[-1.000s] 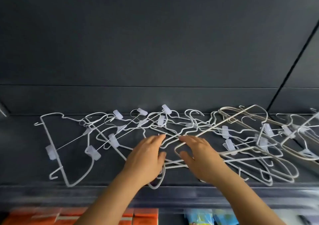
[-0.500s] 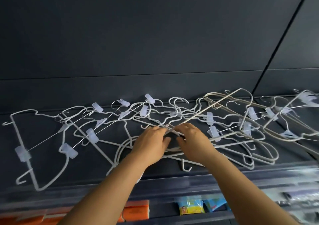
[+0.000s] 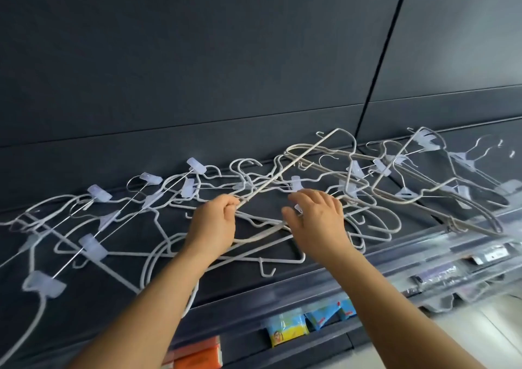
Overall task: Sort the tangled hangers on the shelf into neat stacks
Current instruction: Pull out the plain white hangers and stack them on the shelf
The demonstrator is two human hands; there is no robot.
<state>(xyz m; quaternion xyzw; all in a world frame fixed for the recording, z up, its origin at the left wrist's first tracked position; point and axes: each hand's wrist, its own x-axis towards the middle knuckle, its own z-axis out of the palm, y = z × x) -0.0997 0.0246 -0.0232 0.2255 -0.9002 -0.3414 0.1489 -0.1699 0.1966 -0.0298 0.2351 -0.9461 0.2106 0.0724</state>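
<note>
step: free one hanger | my left hand (image 3: 212, 221) pinches raised hanger bar (image 3: 285, 170) | right hand (image 3: 317, 217) relaxed on tangle (image 3: 353, 187) | lift slowly, pin the rest to the shelf (image 3: 324, 258)

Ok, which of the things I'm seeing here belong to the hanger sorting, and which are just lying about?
Part of the job:
- tangled hangers across the shelf
- beige hanger, its bar in the left hand's grip
- right hand, fingers spread over the pile

Just lying about:
- colourful packets on the lower shelf
- orange packs beside them
</note>
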